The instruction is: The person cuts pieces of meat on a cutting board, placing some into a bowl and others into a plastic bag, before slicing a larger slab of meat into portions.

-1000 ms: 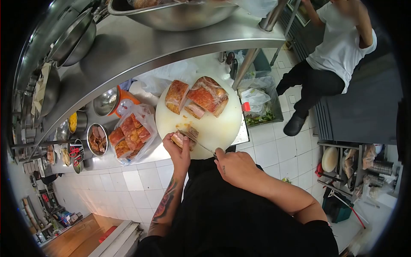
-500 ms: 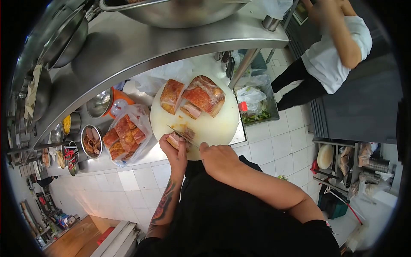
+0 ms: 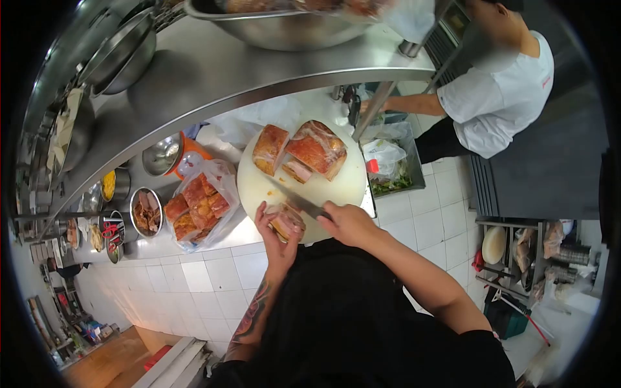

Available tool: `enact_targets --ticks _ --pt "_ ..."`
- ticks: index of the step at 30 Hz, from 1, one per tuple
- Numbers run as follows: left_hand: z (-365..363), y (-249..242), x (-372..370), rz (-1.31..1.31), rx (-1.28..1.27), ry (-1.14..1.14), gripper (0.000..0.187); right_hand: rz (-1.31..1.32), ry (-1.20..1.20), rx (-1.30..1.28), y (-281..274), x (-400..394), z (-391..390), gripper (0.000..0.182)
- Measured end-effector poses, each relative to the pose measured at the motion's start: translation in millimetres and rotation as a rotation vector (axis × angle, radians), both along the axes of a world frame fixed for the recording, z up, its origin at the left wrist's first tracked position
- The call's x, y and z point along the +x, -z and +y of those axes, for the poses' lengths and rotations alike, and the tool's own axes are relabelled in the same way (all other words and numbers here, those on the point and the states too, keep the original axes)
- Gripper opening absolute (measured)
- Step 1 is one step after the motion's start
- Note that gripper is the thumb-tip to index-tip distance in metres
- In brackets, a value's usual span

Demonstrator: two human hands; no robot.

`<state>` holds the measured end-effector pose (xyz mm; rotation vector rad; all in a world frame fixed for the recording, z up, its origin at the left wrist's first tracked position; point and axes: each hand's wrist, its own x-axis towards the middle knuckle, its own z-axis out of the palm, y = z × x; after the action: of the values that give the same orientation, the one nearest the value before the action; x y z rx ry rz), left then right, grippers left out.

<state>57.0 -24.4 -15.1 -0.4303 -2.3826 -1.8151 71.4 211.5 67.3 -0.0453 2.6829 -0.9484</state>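
Observation:
On the round white cutting board point(image 3: 349, 184) my left hand point(image 3: 274, 242) grips a piece of roast pork belly point(image 3: 286, 223) near the front edge. My right hand point(image 3: 346, 223) is closed round the handle of a knife point(image 3: 299, 199). Its blade points up and left, just beyond the held pork. Farther back on the board lie a large crisp-skinned pork slab point(image 3: 317, 145), a narrower slab point(image 3: 270, 149) to its left, and a small cut piece point(image 3: 297, 171) in front of them.
Left of the board are a plastic bag of roast pork point(image 3: 200, 204), a bowl of meat point(image 3: 147, 212) and a steel bowl point(image 3: 162, 155). A metal shelf point(image 3: 272, 71) crosses above. A co-worker in a white shirt point(image 3: 504, 97) leans by a crate point(image 3: 414, 174).
The knife has come off the held pork and its blade now lies beyond it. My left hand has tilted the pork. The co-worker has bent and reached towards the shelf post.

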Motion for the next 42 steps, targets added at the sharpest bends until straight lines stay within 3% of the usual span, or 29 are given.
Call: enact_targets --ticks 1,3,5,6,9,12,13,14,16,17,19,20,22,26,28,32,35,42 --pt "2.6 -0.3 4.9 -0.079 0.173 0.044 0.063 0.021 0.038 -0.094 -2.9 6.8 7.8 0.028" --pt "-3.4 -4.0 4.5 -0.132 0.179 0.014 0.070 0.019 0.058 -0.079 -16.5 16.5 13.5 0.027" --pt "-16.3 -16.8 -7.1 -0.652 0.455 -0.035 0.078 0.026 0.090 -0.069 -26.5 21.0 9.6 0.027" --pt "-24.9 -22.2 -16.7 -0.735 0.598 -0.087 0.078 0.045 0.019 0.032 -28.8 21.3 5.8 0.027" --pt "-83.8 -59.9 -72.8 -0.490 0.583 -0.183 0.074 0.086 -0.114 0.170 -25.4 21.3 -7.9 0.027" --pt "-149.0 -118.8 -164.4 -0.152 0.682 -0.243 0.063 0.034 -0.036 0.215 -24.6 19.8 -16.9 0.029" --pt "-174.5 -129.9 -200.1 -0.198 0.577 -0.225 0.058 0.049 -0.047 0.213 -26.3 17.6 -17.5 0.029" --pt "-187.8 -137.7 -231.1 -0.084 0.260 -0.326 0.052 0.014 -0.019 0.224 -28.0 16.7 -17.6 0.029" --pt "-242.1 -101.9 -317.6 -0.109 -0.005 -0.059 0.048 -0.011 0.009 0.240 -29.1 16.3 -16.0 0.029" --pt "-239.5 -109.9 -335.2 -0.101 -0.002 -0.059 0.048 -0.022 0.014 0.227 -28.1 17.2 -15.7 0.029" --pt "-233.9 -123.3 -358.0 -0.375 -0.576 -0.013 0.051 -0.030 0.023 0.217 -28.8 19.0 -17.5 0.028" --pt "-234.0 -119.5 -364.3 -0.371 -0.573 -0.013 0.051 -0.038 0.035 0.224 -29.4 19.8 -18.7 0.028" --pt "-236.6 -95.5 -376.1 -0.147 -0.911 0.004 0.057 -0.047 0.047 0.231 -29.7 21.9 -21.7 0.028" --pt "-235.5 -76.9 -379.6 0.065 -0.861 0.016 0.056 -0.057 0.088 0.206 -28.4 24.3 -24.8 0.028" --pt "-236.3 -73.8 -378.0 0.240 -0.998 0.032 0.058 -0.067 0.104 0.205 -25.7 25.5 -25.5 0.028" --pt "-236.8 -69.7 -380.2 0.128 -0.982 0.039 0.058 -0.068 0.113 0.191 -27.4 25.1 -25.6 0.028" --pt "-234.4 -71.5 -374.0 0.273 -1.013 -0.030 0.058 -0.085 0.115 0.194 -27.5 23.8 -25.8 0.028" --pt "-238.2 -88.7 -373.6 0.065 -0.930 0.046 0.067 -0.069 0.110 0.203 -25.1 22.8 -26.8 0.027"
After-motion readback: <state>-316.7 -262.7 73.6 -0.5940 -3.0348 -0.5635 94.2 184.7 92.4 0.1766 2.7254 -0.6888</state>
